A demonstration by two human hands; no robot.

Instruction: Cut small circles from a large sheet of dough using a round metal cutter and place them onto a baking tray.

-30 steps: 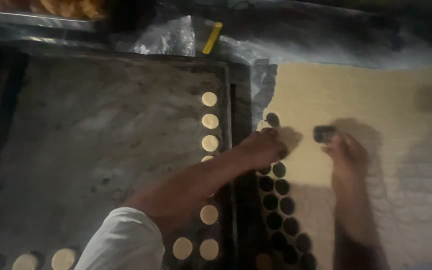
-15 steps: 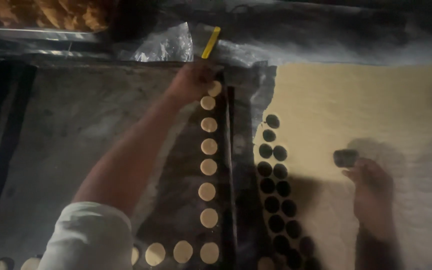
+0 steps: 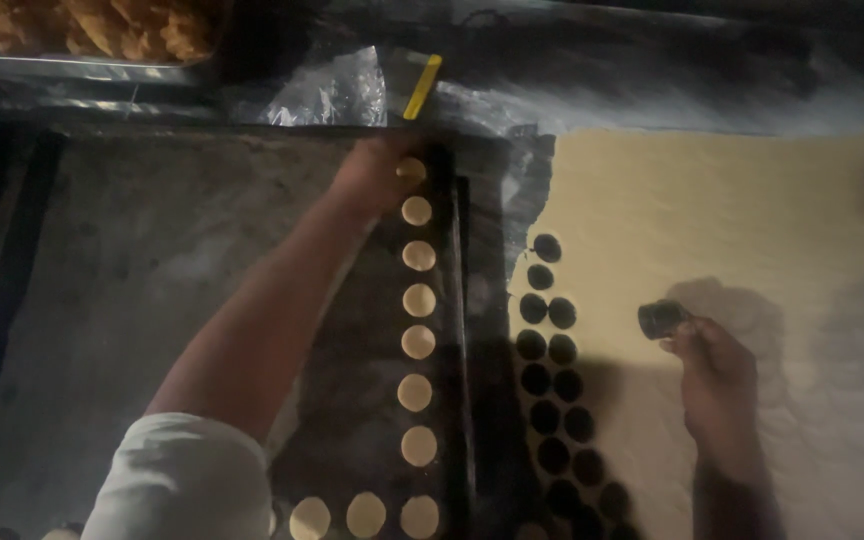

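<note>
Fingers (image 3: 392, 165) of the left hand (image 3: 377, 172) are pinched together on a small dough round (image 3: 411, 168), right at the far end of the column on the baking tray (image 3: 102, 300). Over on the other side, the right hand (image 3: 717, 375) has its fingers wrapped around a little dark round cutter (image 3: 662, 318), held just above the dough.

Biggest thing in view is that tray, dark and pretty scuffed up, filling the whole left half. Next to it is the rolled-out dough sheet (image 3: 732, 210), pale, with a double line of punched-out holes (image 3: 549, 350) running down its left edge, near the tray's rim. On the tray, a column of dough discs (image 3: 417, 320) runs along the right side, then turns into a short row (image 3: 364, 515) along the near edge. Up top there's crinkled clear plastic (image 3: 337, 95), a container of golden fried pieces (image 3: 92, 30), and a small yellow stick-like tool (image 3: 422, 86) lying at an angle.
</note>
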